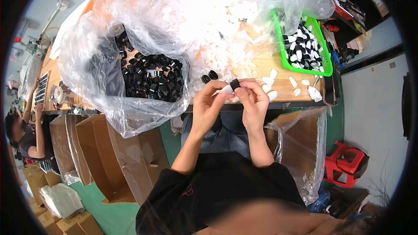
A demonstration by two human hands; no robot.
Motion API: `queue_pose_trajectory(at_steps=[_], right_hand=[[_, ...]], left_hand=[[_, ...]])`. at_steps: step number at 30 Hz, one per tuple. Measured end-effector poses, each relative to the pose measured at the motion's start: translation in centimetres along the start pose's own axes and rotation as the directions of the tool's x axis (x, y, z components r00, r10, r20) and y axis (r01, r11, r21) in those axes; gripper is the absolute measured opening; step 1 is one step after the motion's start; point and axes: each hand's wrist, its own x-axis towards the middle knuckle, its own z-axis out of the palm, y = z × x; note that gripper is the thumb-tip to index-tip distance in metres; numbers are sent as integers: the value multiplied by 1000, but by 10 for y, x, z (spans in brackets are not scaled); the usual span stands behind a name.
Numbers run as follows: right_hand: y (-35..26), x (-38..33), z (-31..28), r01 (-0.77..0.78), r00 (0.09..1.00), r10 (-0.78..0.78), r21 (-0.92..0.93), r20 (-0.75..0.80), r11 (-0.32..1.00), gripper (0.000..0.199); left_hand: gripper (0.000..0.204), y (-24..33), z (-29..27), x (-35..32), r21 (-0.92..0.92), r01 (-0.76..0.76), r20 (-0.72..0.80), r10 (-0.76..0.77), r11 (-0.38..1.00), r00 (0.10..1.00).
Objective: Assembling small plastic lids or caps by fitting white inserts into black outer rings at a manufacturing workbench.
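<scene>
Above the table's front edge, my left hand [206, 108] pinches a small white rounded piece [227, 89] between thumb and fingers. My right hand [254, 105] grips a short black cap-like piece [235, 84], and the two pieces meet end to end between my fingertips. Just beyond my left fingers lie round black caps [209, 77]. Several loose white oval pieces [272, 95] are scattered right of my right hand. To the left, a clear plastic bag [143, 119] opens onto a heap of black caps [152, 78].
A green basket [284, 63] of mixed black and white pieces stands at the right rear. White scraps [209, 26] cover the table's middle. Cardboard boxes [102, 156] stand below left, a bag-lined box [296, 143] below right. A red stool [342, 163] is at right; another person [32, 139] sits far left.
</scene>
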Motion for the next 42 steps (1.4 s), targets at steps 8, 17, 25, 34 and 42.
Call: queue_pose_trajectory(at_steps=[8,17,25,34,42], right_hand=[[6,0,2,-64,995,69,87,-66,994,13],[13,1,-2,-67,991,76,81,-114,994,12],[19,-4,-13,145,989,-126,-447,72,883,13],[41,66,-42,58,985,99,-811,141,582,14],[65,81,-43,308,948,-37,-876,317,370,13]], left_hand=[[4,-10,7,0,-113,-23,-82,14,993,997],[6,-10,6,1,-139,32,-96,-45,990,994],[24,-14,-10,1,-47,53,-26,-54,997,998],[26,-25,-51,2,289,-67,-60,88,955,994],[29,-16,-53,6,485,-172,-16,205,858,979]])
